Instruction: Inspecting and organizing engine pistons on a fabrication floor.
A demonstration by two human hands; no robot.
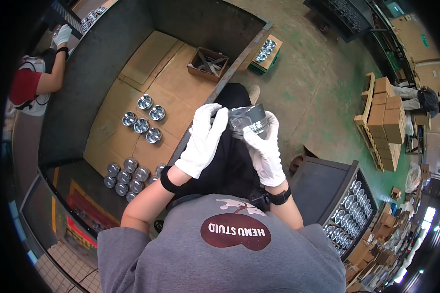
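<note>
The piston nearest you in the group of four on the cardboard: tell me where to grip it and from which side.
Grip that piston around its round outer wall, coming straight down from above. It stands upright on the cardboard with its shiny crown facing up. Another piston sits close on its far left, so fingers probably fit best on the near and right sides.
</note>
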